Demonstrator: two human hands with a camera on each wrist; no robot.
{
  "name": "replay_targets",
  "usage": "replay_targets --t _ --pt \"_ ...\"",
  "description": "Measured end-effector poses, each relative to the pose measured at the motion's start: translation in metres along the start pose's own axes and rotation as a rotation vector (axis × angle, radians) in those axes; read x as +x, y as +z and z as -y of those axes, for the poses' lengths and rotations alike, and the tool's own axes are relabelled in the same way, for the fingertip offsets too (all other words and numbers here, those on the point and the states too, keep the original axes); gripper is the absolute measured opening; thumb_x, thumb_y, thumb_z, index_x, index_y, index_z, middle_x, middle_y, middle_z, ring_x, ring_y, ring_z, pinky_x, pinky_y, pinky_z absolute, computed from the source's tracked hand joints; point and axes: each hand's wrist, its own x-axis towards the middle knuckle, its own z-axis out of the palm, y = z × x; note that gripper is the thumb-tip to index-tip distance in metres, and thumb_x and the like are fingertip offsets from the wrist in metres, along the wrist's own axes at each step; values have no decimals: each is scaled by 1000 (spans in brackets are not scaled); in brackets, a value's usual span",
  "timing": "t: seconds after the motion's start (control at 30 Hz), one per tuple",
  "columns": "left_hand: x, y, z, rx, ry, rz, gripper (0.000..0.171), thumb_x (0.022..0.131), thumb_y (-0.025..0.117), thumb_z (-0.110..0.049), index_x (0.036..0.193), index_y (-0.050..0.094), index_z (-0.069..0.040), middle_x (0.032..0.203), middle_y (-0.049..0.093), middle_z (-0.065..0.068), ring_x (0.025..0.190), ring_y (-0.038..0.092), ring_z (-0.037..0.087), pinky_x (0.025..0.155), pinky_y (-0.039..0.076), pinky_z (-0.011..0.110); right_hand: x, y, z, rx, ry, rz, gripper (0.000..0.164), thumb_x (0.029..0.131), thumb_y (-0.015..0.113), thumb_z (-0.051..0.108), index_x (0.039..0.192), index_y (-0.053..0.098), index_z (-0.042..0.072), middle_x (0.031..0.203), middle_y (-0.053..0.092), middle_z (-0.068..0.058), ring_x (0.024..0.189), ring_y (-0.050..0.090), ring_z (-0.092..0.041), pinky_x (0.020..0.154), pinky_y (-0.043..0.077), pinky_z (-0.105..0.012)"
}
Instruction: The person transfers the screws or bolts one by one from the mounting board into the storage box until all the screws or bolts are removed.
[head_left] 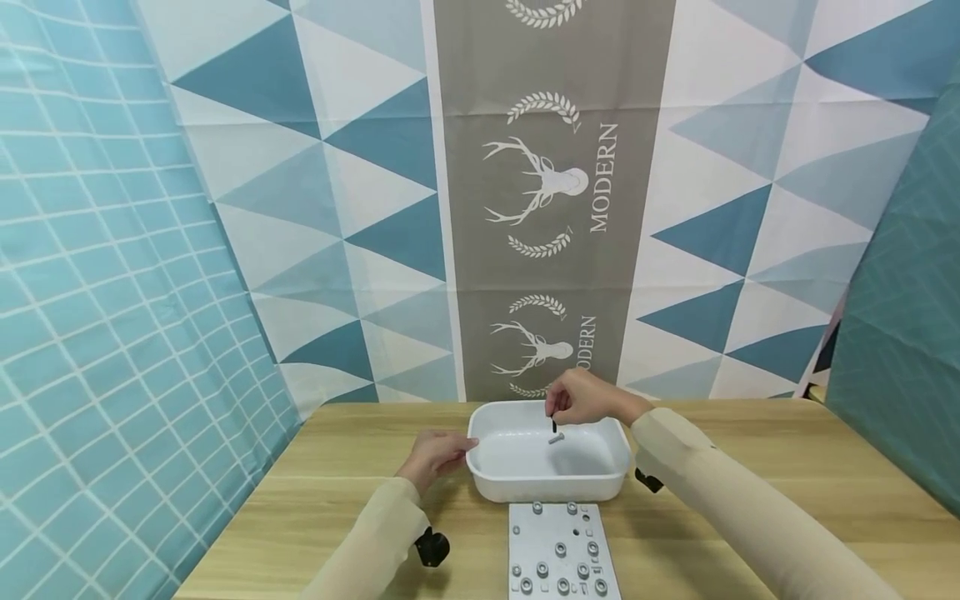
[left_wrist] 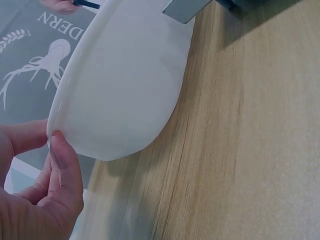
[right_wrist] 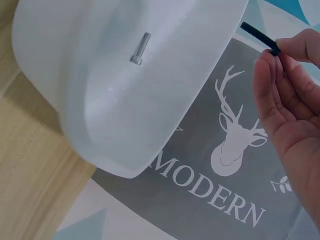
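Observation:
A white rectangular bin (head_left: 547,490) stands on the table, and my left hand (head_left: 438,454) pinches its left rim between thumb and fingers, seen closely in the left wrist view. Above the bin my right hand (head_left: 581,397) pinches a black bolt (right_wrist: 260,38) by its head end, the threaded shank pointing away from the fingers. One silver socket-head bolt (right_wrist: 141,49) lies on the floor of the bin. In front of the bin is a metal plate (head_left: 531,533) with several bolts set in it and a few bare holes.
The wooden table (head_left: 337,492) carries the bin and plate. A patterned curtain (head_left: 555,250) hangs right behind its far edge. Blue checked cloth (head_left: 112,292) borders the left side, green cloth (head_left: 900,333) the right.

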Motion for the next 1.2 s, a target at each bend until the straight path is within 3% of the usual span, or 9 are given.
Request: replay_targets --t 0.23,0.47,1.2 --pt "-1 1 2 -12 0 -5 31 79 78 -8 104 69 9 77 64 2 71 63 10 66 57 19 7 -2 3 -3 -2 5 8 78 65 -1 80 72 2 75 73 -5 65 59 4 62 52 -14" --pt "-2 0 2 -1 -7 -9 33 80 78 -10 106 68 9 81 64 3 72 62 10 72 59 23 16 -4 6 0 7 16 8 77 65 -1 79 72 4 74 73 -5 64 58 3 61 51 -14" --pt "-1 1 2 -2 8 4 30 82 77 -8 106 69 8 81 66 3 73 63 9 73 59 23 29 -1 -11 12 49 10 7 79 65 -1 81 72 -1 74 71 -5 63 56 1 59 50 -14"
